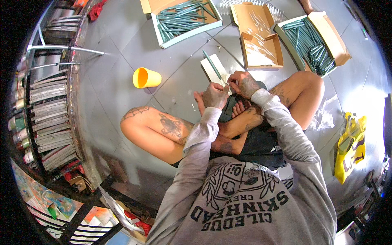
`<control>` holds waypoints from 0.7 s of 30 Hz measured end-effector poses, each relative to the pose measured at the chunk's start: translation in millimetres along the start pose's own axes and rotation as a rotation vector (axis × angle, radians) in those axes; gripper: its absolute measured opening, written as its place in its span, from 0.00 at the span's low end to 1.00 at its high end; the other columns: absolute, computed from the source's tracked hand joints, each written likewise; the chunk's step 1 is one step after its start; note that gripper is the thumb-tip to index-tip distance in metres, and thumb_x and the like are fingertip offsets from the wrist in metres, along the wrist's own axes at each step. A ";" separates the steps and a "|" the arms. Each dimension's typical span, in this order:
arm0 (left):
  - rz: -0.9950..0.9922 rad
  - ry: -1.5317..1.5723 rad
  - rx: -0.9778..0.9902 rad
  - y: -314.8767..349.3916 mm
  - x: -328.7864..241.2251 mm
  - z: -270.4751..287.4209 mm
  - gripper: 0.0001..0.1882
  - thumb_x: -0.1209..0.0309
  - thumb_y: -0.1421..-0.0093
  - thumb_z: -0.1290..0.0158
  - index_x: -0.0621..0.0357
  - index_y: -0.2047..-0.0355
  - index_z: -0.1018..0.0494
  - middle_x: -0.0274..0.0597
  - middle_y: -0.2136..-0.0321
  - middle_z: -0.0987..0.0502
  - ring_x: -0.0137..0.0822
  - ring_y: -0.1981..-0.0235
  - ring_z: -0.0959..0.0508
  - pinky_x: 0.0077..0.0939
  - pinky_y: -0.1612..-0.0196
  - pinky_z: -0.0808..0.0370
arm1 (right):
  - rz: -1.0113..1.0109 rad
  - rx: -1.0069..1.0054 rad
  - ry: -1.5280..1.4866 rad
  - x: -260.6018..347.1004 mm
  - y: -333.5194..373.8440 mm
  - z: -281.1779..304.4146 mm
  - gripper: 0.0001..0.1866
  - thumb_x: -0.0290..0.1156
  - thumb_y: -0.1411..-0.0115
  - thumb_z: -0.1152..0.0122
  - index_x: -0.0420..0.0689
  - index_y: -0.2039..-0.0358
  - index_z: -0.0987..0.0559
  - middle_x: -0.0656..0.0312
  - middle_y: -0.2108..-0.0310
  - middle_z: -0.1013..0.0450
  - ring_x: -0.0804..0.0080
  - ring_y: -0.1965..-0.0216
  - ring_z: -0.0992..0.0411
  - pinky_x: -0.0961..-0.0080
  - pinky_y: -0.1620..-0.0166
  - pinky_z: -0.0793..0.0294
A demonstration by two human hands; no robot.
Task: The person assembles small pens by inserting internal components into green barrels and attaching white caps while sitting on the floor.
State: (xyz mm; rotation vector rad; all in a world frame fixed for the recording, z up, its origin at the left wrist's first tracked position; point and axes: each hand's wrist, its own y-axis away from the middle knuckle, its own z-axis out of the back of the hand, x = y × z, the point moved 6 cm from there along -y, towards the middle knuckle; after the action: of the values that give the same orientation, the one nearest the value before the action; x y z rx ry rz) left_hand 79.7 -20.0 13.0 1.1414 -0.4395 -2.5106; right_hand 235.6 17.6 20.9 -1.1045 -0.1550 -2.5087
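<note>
Both my hands meet in front of my crossed legs. My left hand [214, 96] is closed in a pinch at the lower end of a slim dark green pen [211, 64], which points up and away to the left. Fingertips of my right hand [244, 85] are pressed together right beside it, around something small and whitish that is too small to make out. Beneath the pen, a white rectangular card [211, 74] lies on the floor. Some of the fingers hide one another.
A yellow cup [148, 78] lies on its side on the tiled floor [110, 77]. Beyond my hands are two boxes of green pens [181, 19] [306, 43] and a carton [281, 55] of thin white pieces. A yellow bag [350, 149] is at right; shelves [51, 110] line the left.
</note>
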 end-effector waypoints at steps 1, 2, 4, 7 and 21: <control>0.033 0.013 0.018 -1.7 5.0 -2.1 0.21 0.53 0.48 0.36 0.57 0.65 0.24 0.41 0.77 0.17 0.37 0.69 0.17 0.29 0.59 0.23 | 0.017 -0.006 -0.003 1.1 0.1 0.4 0.06 0.24 0.46 0.36 0.39 0.66 0.18 0.52 0.68 0.21 0.56 0.67 0.20 0.67 0.62 0.20; 0.065 0.026 0.037 -3.1 9.6 -5.0 0.20 0.53 0.47 0.36 0.57 0.66 0.24 0.41 0.79 0.18 0.36 0.71 0.17 0.29 0.59 0.23 | 0.026 -0.012 0.012 2.1 0.2 0.4 0.06 0.24 0.46 0.36 0.39 0.66 0.18 0.52 0.68 0.21 0.56 0.68 0.20 0.67 0.63 0.20; 0.048 0.010 0.025 -3.1 5.1 -5.2 0.19 0.54 0.47 0.37 0.57 0.67 0.24 0.41 0.79 0.18 0.35 0.73 0.17 0.29 0.61 0.23 | 0.040 -0.029 0.041 2.0 1.0 -0.6 0.06 0.23 0.46 0.36 0.39 0.67 0.18 0.52 0.69 0.22 0.56 0.68 0.21 0.66 0.64 0.21; 0.051 0.063 0.005 -1.5 -3.8 -2.5 0.16 0.57 0.50 0.37 0.57 0.73 0.25 0.42 0.81 0.19 0.38 0.75 0.18 0.31 0.63 0.22 | 0.033 -0.017 0.042 -3.0 3.6 -5.9 0.05 0.22 0.47 0.35 0.38 0.68 0.18 0.53 0.70 0.22 0.56 0.69 0.21 0.66 0.64 0.21; -0.007 0.016 0.017 -8.8 0.5 -7.2 0.16 0.59 0.50 0.36 0.61 0.71 0.21 0.42 0.78 0.17 0.35 0.73 0.16 0.27 0.64 0.21 | -0.057 0.013 0.039 -2.7 0.4 -6.1 0.05 0.28 0.46 0.38 0.41 0.69 0.19 0.47 0.67 0.24 0.47 0.64 0.22 0.57 0.60 0.22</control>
State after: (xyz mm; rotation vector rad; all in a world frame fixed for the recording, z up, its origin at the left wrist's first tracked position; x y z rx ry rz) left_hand 83.3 -13.3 4.5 1.1706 -0.4546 -2.5064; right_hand 233.3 16.5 14.7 -1.0599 -0.1940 -2.5742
